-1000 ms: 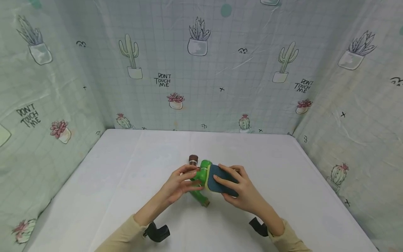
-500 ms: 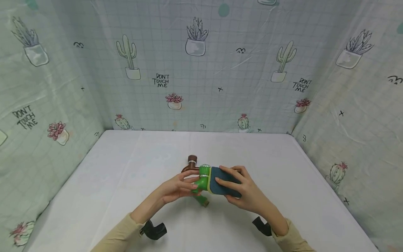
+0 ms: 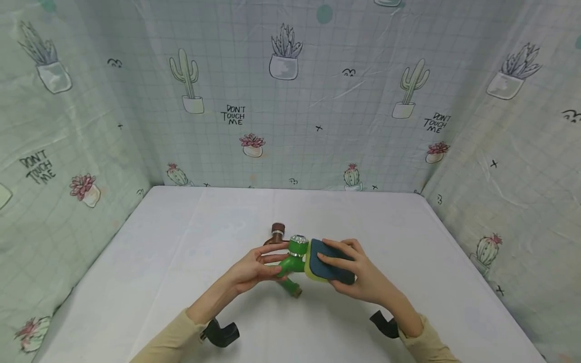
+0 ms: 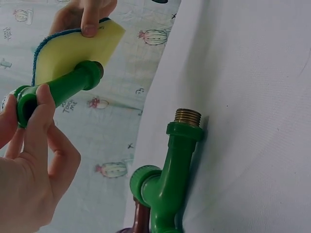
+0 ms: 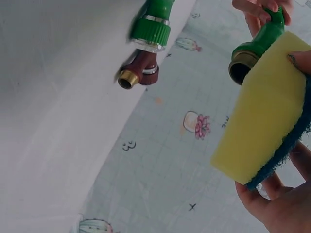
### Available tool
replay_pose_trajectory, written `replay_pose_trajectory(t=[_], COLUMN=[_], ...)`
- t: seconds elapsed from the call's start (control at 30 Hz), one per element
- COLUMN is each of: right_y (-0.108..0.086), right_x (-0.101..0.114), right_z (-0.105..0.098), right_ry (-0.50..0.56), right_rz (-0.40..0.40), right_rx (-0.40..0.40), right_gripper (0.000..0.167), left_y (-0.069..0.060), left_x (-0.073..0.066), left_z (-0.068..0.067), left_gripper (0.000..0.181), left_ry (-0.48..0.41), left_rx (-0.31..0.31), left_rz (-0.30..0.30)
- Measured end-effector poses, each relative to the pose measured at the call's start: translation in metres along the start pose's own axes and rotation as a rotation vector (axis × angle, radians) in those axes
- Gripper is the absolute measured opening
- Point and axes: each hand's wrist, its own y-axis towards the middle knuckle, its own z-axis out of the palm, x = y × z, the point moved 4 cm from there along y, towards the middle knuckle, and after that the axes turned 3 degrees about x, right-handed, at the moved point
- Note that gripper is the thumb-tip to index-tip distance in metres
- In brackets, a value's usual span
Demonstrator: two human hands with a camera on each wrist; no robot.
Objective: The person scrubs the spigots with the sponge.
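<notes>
A green tap (image 3: 292,263) is gripped by the left hand (image 3: 247,271), its ribbed cap upward in the head view; in the left wrist view the fingers pinch one end of the green tap (image 4: 73,86). The right hand (image 3: 365,275) holds a sponge (image 3: 329,262) with a dark blue scouring side and a yellow side. That yellow side (image 5: 267,107) faces the tap, close beside its threaded end in the right wrist view. Beneath the hands, a second green tap (image 4: 172,174) lies on the table, with a brown tap (image 5: 141,70) beyond it.
The white table (image 3: 218,217) carries the taps. Two black curved objects are near its front, one (image 3: 221,334) by the left forearm, one (image 3: 385,324) by the right forearm. Patterned cloth (image 3: 290,116) hangs at the back and sides.
The held green tap has turned so its cap faces more upward and toward the camera. The right hand and sponge have shifted slightly right. The left fingers have closed more around the tap.
</notes>
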Motion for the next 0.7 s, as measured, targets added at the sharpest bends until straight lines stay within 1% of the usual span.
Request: replay_pose_trajectory(t=[0.13, 0.2, 0.3, 0.37, 0.47, 0.63, 0.7], right_y=[-0.001, -0.001, -0.001, 0.0, 0.002, 0.007, 0.008], right_x=[-0.003, -0.004, -0.005, -0.005, -0.004, -0.002, -0.001], right_z=[-0.006, -0.008, -0.005, -0.004, 0.0, 0.005, 0.006], right_ry=[0.01, 0.01, 0.027, 0.033, 0.036, 0.034, 0.049], right_rz=[0.007, 0.005, 0.029, 0.052, 0.067, 0.051, 0.047], right_rx=[-0.008, -0.016, -0.01, -0.009, -0.02, -0.056, -0.076], right_gripper=[0.06, 0.06, 0.059, 0.059, 0.059, 0.058, 0.057], left_y=[0.001, 0.002, 0.002, 0.002, 0.002, 0.002, 0.002], left_x=[0.0, 0.0, 0.002, 0.003, 0.005, 0.007, 0.007], left_z=[-0.002, -0.002, -0.001, -0.001, 0.0, 0.003, 0.004], left_gripper=[0.058, 0.057, 0.056, 0.056, 0.056, 0.055, 0.054], left_ry=[-0.011, -0.017, -0.034, -0.035, -0.031, -0.03, -0.036], left_rx=[0.004, 0.022, 0.053, 0.062, 0.054, 0.019, 0.008], left_rz=[0.016, 0.019, 0.025, 0.03, 0.033, 0.02, 0.021])
